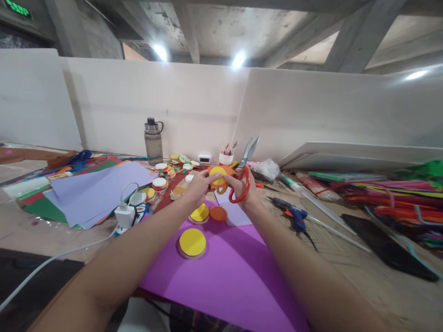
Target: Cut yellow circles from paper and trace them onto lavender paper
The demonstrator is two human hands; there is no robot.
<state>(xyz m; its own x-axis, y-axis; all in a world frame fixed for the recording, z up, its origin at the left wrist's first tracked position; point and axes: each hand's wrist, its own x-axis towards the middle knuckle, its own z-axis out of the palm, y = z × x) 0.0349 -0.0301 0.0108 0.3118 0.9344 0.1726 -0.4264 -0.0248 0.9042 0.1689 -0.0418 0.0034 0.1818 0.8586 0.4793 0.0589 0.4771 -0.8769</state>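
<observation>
Closed on the left edge of a piece of orange paper [226, 170] is my left hand [198, 188]. A yellow disc [217, 174] lies against that paper, held up above the table. My right hand [246, 196] is closed around red-handled scissors [239, 192], whose blades point up and away with a gap between them. Its fingertips also touch the paper's right side. Below my hands are a yellow-topped round [200, 213] and an orange disc [218, 214]. Nearer me, another yellow-topped round [192, 242] rests on purple paper [228, 272].
Left are lilac sheets [100, 193], a white charger [125, 214] with cable and a water bottle [153, 143]. Decorated rounds [159, 183] lie behind my left hand. Right are a blue glue gun [296, 217], a black tablet-like slab [387, 249] and colourful craft stems [384, 198].
</observation>
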